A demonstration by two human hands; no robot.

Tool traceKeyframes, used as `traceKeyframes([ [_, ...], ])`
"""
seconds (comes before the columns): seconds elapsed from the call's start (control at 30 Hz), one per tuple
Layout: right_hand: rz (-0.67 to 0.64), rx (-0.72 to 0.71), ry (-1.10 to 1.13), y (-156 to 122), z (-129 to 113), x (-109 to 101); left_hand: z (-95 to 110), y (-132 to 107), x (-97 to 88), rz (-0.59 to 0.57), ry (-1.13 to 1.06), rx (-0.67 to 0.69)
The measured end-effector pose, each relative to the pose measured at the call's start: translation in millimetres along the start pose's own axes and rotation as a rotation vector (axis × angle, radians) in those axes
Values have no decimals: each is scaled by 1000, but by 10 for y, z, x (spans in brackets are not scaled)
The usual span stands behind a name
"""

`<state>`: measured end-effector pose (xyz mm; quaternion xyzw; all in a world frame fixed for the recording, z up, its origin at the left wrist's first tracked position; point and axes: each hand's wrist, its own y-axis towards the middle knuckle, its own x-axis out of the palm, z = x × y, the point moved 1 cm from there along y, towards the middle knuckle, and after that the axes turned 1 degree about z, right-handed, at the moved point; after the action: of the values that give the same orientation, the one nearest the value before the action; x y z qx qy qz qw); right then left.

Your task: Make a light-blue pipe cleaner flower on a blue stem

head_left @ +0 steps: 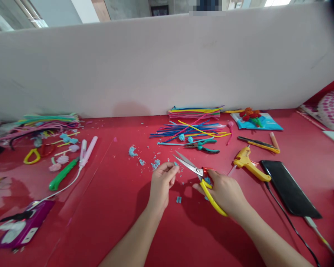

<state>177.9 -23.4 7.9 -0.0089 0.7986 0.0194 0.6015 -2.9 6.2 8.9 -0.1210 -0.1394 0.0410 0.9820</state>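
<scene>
Between the thumb and fingers of my left hand (164, 180) a small light-blue piece (176, 164) is pinched; its exact kind is too small to make out. My right hand (225, 189) grips scissors (193, 167) with one yellow and one red handle. Their blades are parted and point left, with the tips close to the blue piece. Two short blue pieces (178, 200) lie on the red table below the hands. Blue fluffy clippings (156, 164) are scattered beyond my left hand. More blue bits show partly under my right hand.
Pipe cleaners (189, 129) and green-handled pliers (207, 147) lie ahead. To the right are a yellow glue gun (250, 163), a utility knife (260, 144) and a black phone (289, 187) with cables. At left are a green-handled knife (63, 174) and a purple power strip (30, 222). A white partition (144, 70) stands behind.
</scene>
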Motion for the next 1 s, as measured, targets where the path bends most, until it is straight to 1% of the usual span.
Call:
traceKeyframes([
  [0.07,-7,31,66,17,1,-6,-14,-5,12,-19,9,-18],
  [0.13,-17,46,217,31,-13,-3,-37,-14,32,-59,28,-50],
  [0.2,-29,31,447,38,-43,-1,-65,-30,63,-154,69,-96],
  [0.27,-53,10,691,36,-82,-9,-93,-55,98,-285,121,-137],
  [0.33,-77,-6,864,27,-116,-33,-116,-82,124,-389,162,-158],
  [0.4,-105,5,939,16,-134,-63,-135,-100,135,-446,192,-170],
  [0.47,-121,37,951,7,-137,-88,-152,-106,131,-470,227,-172],
  [0.53,-124,54,935,4,-136,-94,-161,-100,121,-461,261,-132],
  [0.67,-68,31,838,11,-132,-41,-154,-100,123,-420,343,-4],
  [0.8,-50,9,795,26,-93,39,-134,-124,151,-391,334,10],
  [0.83,-51,-2,777,30,-76,48,-127,-124,152,-366,313,8],
  [0.9,-52,-20,668,33,-38,47,-110,-109,137,-267,253,-5],
  [1.0,-33,-12,364,20,5,25,-83,-61,87,-96,155,-13],
])
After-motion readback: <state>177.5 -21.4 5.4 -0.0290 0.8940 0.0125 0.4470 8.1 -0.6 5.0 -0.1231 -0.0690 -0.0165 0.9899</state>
